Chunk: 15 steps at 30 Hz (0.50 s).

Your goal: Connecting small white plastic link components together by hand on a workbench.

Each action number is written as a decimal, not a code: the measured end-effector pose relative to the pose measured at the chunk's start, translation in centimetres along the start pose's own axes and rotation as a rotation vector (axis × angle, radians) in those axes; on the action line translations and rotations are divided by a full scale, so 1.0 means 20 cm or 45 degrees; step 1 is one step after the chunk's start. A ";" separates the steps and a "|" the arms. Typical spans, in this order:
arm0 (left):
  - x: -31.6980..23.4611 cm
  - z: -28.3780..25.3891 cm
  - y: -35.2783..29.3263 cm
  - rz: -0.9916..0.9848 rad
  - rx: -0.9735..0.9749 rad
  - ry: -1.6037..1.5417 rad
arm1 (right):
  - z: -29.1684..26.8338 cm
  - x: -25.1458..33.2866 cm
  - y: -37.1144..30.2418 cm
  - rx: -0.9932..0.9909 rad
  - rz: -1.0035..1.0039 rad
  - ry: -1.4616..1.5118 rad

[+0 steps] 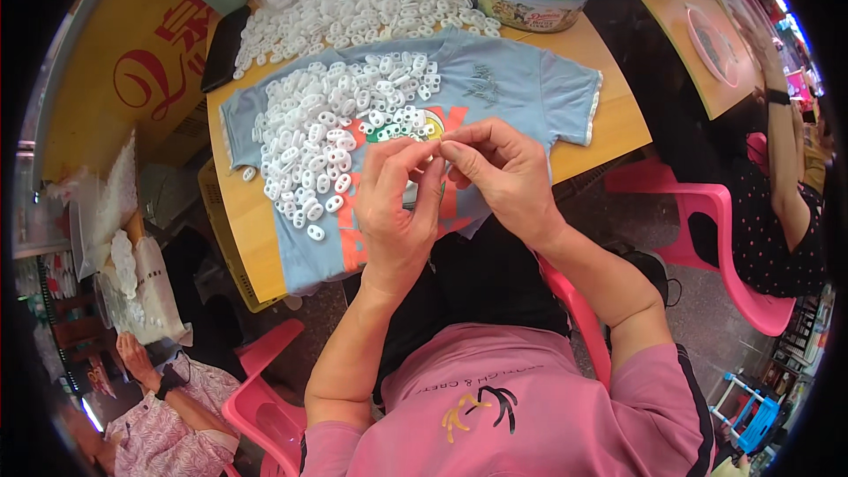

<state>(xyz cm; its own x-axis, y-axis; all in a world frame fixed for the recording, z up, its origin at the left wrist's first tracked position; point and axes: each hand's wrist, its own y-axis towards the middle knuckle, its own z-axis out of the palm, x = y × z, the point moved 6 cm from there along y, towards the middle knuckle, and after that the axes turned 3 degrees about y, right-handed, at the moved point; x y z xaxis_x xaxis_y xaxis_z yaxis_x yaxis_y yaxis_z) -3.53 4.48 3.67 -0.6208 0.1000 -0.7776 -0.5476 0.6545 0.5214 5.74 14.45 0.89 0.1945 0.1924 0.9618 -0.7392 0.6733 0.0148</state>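
Note:
My left hand (396, 190) and my right hand (505, 175) meet fingertip to fingertip above a light blue T-shirt (517, 79) spread on the table. Both are closed in a pinch; what sits between the fingertips is too small and covered to make out. Something pale shows in the gap beside my left palm, its kind unclear. Left of my hands, a heap of white oval plastic pieces with two holes (300, 137) lies on the shirt. A small cluster of thin grey-green bits, perhaps springs (482, 84), rests beyond my right hand.
More white pieces (353, 0) cover the table's far side, beside a round tin (534, 13) and a dark phone-like slab (226, 49). Pink chairs (707, 221) stand around. One person (177, 397) sits at lower left, another (782, 203) at right.

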 end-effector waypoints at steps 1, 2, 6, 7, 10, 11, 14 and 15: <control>0.01 0.00 0.00 0.002 0.003 -0.003 | 0.00 0.01 -0.01 -0.043 -0.013 -0.046; 0.00 0.00 0.00 0.079 -0.016 0.060 | 0.00 0.02 -0.01 -0.086 -0.025 -0.093; -0.02 -0.01 0.00 0.199 -0.076 0.200 | 0.04 0.02 -0.05 -0.050 -0.143 -0.194; -0.02 -0.02 0.00 0.199 -0.073 0.199 | 0.04 0.02 -0.05 -0.052 -0.142 -0.193; 0.01 -0.03 0.00 0.143 -0.055 0.227 | 0.09 0.11 -0.07 0.004 -0.560 -0.632; 0.02 -0.04 0.01 0.146 -0.055 0.231 | 0.09 0.11 -0.07 0.002 -0.559 -0.634; 0.09 -0.05 0.00 -0.099 -0.026 -0.037 | 0.08 0.18 -0.06 0.065 -0.680 -0.686; 0.15 -0.04 -0.03 -0.343 0.003 -0.311 | 0.04 0.20 -0.03 0.077 -0.588 -0.791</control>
<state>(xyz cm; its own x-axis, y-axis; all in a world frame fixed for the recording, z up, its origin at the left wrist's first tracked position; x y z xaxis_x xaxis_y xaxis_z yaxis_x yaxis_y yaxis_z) -5.47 3.92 1.37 -0.3021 0.0993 -0.9481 -0.6719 0.6834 0.2857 6.44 14.20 4.96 0.1074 -0.5454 0.8312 -0.7084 0.5447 0.4489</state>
